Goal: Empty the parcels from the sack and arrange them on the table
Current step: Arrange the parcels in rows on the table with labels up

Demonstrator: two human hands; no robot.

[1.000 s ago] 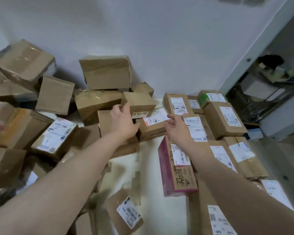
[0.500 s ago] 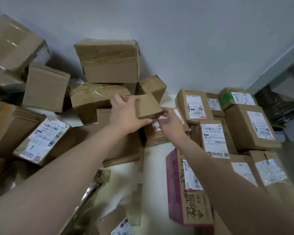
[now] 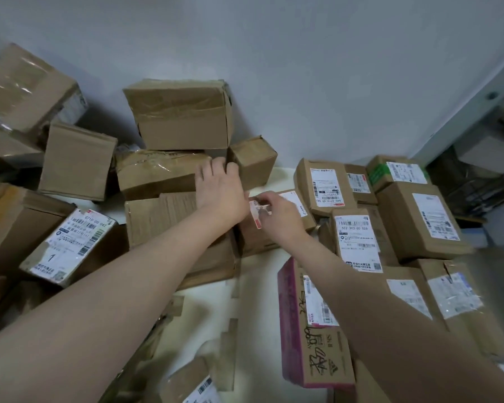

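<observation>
Both my hands meet over a small brown parcel (image 3: 255, 212) in the middle of the white table (image 3: 259, 289). My left hand (image 3: 220, 193) covers most of it, so only a labelled edge shows. My right hand (image 3: 277, 212) pinches that edge from the right. The parcel sits against a flat brown box (image 3: 163, 219) and a labelled box (image 3: 296, 203). Behind it stand a taped box (image 3: 157, 173), a large box (image 3: 184, 114) on top of that, and a small cube box (image 3: 250, 161). No sack can be made out.
Tidy labelled parcels fill the right side (image 3: 355, 242), with a pink-sided box (image 3: 312, 330) in front. Loose boxes are heaped on the left, one with a big white label (image 3: 67, 245). A grey wall backs the table. A doorway with dark shelving (image 3: 477, 184) lies far right.
My left hand has turned the small parcel and brought it down between the boxes. My right hand has come up to its labelled edge. The view has moved closer to the pile.
</observation>
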